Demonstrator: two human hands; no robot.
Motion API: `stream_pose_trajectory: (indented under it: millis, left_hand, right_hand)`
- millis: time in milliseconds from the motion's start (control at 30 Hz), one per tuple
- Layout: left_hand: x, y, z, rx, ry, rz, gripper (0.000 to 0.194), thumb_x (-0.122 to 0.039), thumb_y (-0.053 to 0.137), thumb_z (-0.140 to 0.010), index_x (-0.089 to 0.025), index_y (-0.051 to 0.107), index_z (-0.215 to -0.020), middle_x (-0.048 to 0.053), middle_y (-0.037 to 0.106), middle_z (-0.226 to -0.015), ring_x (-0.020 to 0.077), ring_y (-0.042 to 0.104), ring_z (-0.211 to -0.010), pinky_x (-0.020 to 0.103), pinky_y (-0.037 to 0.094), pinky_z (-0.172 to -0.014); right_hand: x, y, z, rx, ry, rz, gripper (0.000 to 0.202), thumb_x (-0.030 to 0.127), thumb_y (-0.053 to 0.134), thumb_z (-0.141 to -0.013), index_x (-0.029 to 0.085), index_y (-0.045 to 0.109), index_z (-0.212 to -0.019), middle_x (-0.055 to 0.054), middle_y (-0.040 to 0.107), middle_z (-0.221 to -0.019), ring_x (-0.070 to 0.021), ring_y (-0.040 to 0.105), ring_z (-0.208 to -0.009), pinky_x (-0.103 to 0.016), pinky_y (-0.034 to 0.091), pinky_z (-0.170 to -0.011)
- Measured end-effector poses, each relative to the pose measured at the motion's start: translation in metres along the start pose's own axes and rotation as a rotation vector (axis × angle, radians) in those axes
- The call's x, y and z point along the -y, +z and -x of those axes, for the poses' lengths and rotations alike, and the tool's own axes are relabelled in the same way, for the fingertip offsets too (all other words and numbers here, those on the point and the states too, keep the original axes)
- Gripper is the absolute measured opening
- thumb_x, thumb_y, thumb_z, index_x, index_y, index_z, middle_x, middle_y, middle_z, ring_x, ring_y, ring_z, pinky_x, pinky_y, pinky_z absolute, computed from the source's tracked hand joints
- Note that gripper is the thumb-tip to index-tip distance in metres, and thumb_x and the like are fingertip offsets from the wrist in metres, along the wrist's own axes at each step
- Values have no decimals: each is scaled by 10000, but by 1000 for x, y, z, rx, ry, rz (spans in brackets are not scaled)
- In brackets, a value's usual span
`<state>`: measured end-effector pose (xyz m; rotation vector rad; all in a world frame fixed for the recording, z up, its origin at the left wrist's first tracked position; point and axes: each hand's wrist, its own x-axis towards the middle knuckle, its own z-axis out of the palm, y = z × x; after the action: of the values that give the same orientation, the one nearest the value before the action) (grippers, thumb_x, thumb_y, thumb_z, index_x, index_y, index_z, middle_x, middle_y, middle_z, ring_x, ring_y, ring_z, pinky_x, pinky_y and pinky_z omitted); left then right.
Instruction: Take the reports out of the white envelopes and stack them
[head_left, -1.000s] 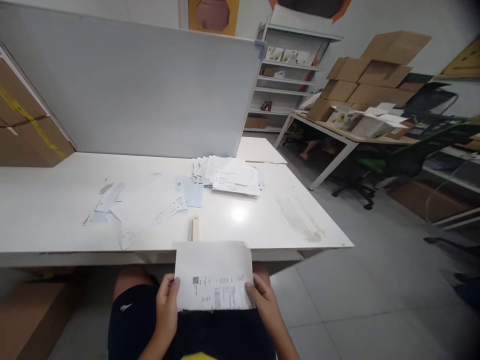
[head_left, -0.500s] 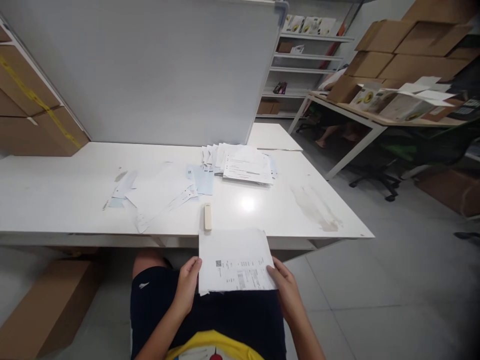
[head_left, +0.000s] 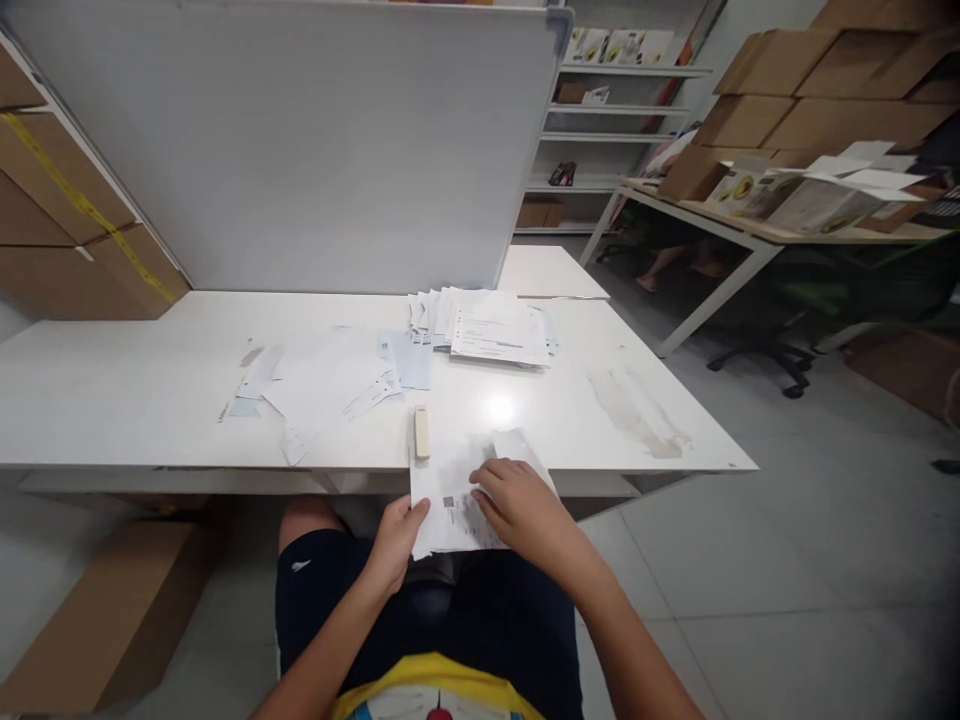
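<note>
My left hand point(head_left: 403, 535) grips the left edge of some printed papers point(head_left: 435, 535), its thumb lying on top. The papers show a small square code and lines of print, and they reach over the table's front edge. My right hand point(head_left: 519, 505) is over their right part, fingers bent and apart, covering much of the print. Behind it a pale sheet corner point(head_left: 517, 445) stands out at an angle. A small beige oblong block point(head_left: 421, 433) lies at the papers' far left corner.
Farther back on the white table point(head_left: 150, 400) lies a fanned pile of papers point(head_left: 501, 335). Left of it are light blue sheets point(head_left: 411, 362) and loose slips point(head_left: 262, 375). A whiteboard point(head_left: 337, 150) stands behind; cartons point(head_left: 67, 270) are at left. Under the far desk, a person's leg point(head_left: 658, 265) shows.
My right hand has left the papers' right edge and moved inward over their printed face. My left hand keeps its hold. The view has shifted slightly.
</note>
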<state>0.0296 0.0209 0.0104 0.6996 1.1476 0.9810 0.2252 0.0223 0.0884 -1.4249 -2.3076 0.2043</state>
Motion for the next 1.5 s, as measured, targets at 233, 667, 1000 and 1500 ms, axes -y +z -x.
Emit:
stream_pose_trajectory:
  millis: [233,667,1000,1500]
  left_hand:
    - [5,-1,-7,-6,25,-32,454,-499,775,-619,-109,712,-843,63,698,-698,207,628,-660,288,462,-630]
    - [5,-2,-3,60,-8,21,392,-459,768,-647,-114,702,-822,35,661,-666,156,566,-594,243,394,-569]
    - [17,-7,-10,-61,90,15,203,-316,692,-632,-127,701,-706,28,684,-675,169,568,-694,244,416,-646]
    - [-48,-18,82,-245,-201,268,243,-323,796,-620,-214,704,-817,26,725,-892,195,663,-743,253,522,-584]
  right_hand:
    - [39,13,-31,-200,-107,245,327,53,467,-846,130,609,-1131,-163,604,-1220,-309,498,-1181,-464,385,-1016]
    - [37,74,-52,-239,66,-109,464,-44,392,-667,159,669,-979,-98,686,-1047,-223,597,-982,-358,489,-890]
    - [58,106,-50,-384,93,137,304,-7,435,-762,123,639,-946,-154,653,-1022,-264,558,-1011,-385,444,-863]
    - [91,0,7,-212,-150,-212,429,397,484,-909,162,518,-1266,-118,614,-1266,-238,543,-1170,-413,399,-1029]
